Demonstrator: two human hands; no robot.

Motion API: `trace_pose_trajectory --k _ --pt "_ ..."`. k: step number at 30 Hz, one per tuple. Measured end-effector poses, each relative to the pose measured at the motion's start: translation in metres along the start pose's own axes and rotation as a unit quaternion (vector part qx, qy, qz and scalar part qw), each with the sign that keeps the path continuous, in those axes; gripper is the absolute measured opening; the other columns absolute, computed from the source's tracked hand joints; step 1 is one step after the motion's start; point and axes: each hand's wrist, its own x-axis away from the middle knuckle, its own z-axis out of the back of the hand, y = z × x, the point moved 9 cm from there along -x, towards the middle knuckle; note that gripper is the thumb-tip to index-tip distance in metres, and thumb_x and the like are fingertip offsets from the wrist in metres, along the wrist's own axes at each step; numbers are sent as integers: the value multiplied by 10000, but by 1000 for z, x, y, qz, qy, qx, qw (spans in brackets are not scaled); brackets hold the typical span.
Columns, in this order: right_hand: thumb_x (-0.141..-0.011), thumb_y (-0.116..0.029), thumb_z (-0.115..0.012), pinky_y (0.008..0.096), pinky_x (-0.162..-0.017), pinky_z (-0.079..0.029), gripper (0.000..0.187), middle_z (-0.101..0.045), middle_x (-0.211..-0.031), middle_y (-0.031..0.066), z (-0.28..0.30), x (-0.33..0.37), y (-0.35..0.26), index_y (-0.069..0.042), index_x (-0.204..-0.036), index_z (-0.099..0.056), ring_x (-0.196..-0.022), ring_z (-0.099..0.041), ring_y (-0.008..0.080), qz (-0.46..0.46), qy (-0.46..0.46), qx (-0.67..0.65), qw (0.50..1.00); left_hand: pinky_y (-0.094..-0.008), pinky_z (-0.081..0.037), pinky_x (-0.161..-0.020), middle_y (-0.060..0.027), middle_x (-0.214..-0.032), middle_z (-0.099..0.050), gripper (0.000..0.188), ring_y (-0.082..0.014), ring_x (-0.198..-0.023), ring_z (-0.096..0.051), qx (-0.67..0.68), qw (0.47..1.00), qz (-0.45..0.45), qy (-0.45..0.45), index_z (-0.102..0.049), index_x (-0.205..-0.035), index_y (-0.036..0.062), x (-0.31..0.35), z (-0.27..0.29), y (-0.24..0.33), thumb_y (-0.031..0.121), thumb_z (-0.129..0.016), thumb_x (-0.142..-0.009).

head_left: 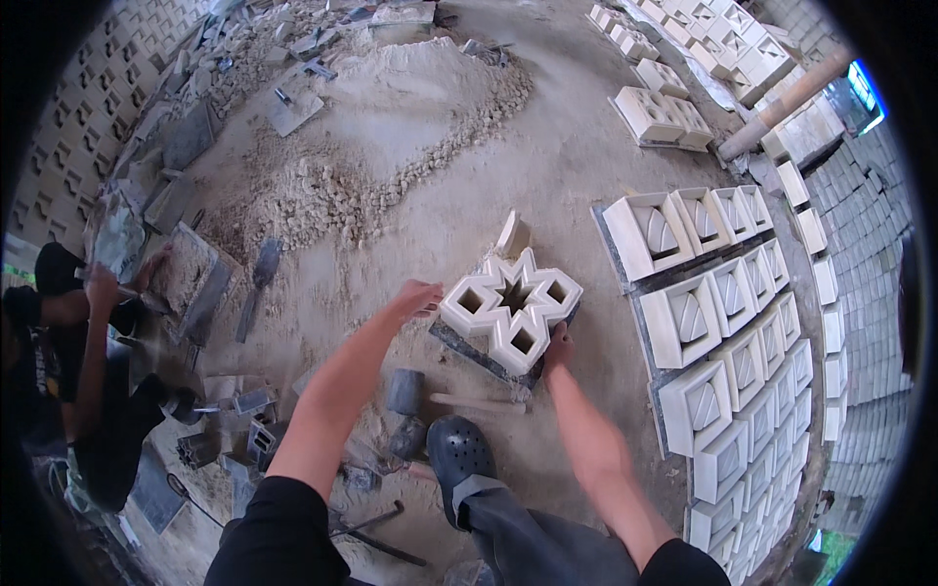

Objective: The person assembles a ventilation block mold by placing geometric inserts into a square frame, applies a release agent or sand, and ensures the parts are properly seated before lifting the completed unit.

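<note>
Left-hand fingers (430, 288) are resting half-curled beside the block (487, 298); I cannot tell whether my right hand (558, 345) is gripping; uneven tilting could chip corners.

One star-holed block (516, 325), one clog (459, 451) and one co-worker (93, 342) show.

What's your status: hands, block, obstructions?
Left hand beside star-holed block; right hand at its right side. Block on dark board. Wooden handle nearby, seemingly not blocking.
</note>
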Motion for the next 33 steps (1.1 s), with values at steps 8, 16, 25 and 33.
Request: trace_pose_trajectory --k 8,16,25,33 --pt "-926 -498 -482 482 -808 -482 578 -672 -952 261 -9 38 -42 39 -973 -692 -947 -640 421 7 11 145 989 -301 -449 -599 -38 -766 -604 536 -132 -687 -561 64 979 -68 179 -644 -926 -17 75 29 -59 504 -520 -922" --pt "-880 -421 -579 478 -751 -495 477 -664 -855 271 16 45 -43 41 -860 -695 -850 -647 431 109 27 280 953 -338 -321 -1037 -208 -1318 -491 796 -260 -1216 -466 246 956 28 157 -424 -1333 -83 109 -85 -101 599 -434 -922" --pt "-830 -374 -678 449 -765 -507 511 -676 -908 233 -9 125 4 46 -1107 -589 -852 -675 355 0 -216 315 924 -363 -293 -1066 -146 -1430 -427 836 -265 -1294 -408 402 900 50 163 -371 -1392 -52 79 -79 -139 641 -367 -924" --pt "-789 -268 -736 457 -765 -489 454 -669 -955 246 -17 138 11 24 -1107 -598 -900 -650 379 302 -208 307 878 -371 -300 -1074 -243 -1402 -440 916 -315 -1310 -415 388 892 112 201 -395 -1336 -151 79 -88 -134 657 -378 -904"
